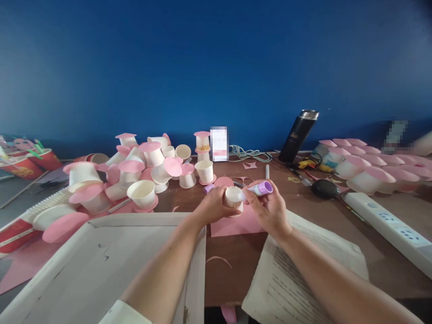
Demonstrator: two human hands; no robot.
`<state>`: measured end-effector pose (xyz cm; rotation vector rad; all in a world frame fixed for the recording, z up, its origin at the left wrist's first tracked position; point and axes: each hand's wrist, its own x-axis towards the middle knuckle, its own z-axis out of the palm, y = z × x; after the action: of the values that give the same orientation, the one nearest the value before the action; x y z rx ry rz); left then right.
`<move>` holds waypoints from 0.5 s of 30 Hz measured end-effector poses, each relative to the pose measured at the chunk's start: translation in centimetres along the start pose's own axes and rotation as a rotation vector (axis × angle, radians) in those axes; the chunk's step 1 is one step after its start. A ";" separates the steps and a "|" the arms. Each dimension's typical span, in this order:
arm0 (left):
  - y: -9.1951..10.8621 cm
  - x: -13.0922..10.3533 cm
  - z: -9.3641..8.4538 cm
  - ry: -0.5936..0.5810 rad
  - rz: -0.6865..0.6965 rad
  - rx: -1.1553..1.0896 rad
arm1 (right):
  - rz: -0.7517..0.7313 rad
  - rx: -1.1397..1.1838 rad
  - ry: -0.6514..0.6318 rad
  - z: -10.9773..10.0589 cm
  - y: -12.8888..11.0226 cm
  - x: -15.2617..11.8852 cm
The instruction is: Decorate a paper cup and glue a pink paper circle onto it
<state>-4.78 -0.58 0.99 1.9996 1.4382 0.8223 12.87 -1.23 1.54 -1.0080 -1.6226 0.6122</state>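
My left hand [213, 206] is wrapped round a small white paper cup [233, 195], its round end facing up. In my right hand [272, 209] is a purple and white glue stick [258, 191], tilted, its white tip at the cup's right rim. Under the cup lies a sheet of pink paper [236, 227]. Just behind the cup is a pink paper disc [223, 182]. A purple cap [208, 188] lies beyond my left hand.
Many white cups with pink discs [153, 155] are piled at the left, more [371, 173] at the right. A black flask [299, 135], power strip [388, 225], printed sheet [286, 270] and white box lid [101, 270] surround my arms.
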 end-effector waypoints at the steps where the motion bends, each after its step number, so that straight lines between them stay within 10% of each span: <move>1: -0.1 0.0 0.1 0.006 0.001 0.018 | 0.011 -0.009 0.014 0.0 0.0 0.1; 15: -0.4 0.0 0.0 -0.010 -0.024 0.034 | 0.059 -0.175 0.123 -0.4 0.6 0.9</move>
<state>-5.00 -0.46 0.71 2.0053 1.4771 0.7819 13.33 -0.18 1.66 -1.2017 -1.5623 0.4436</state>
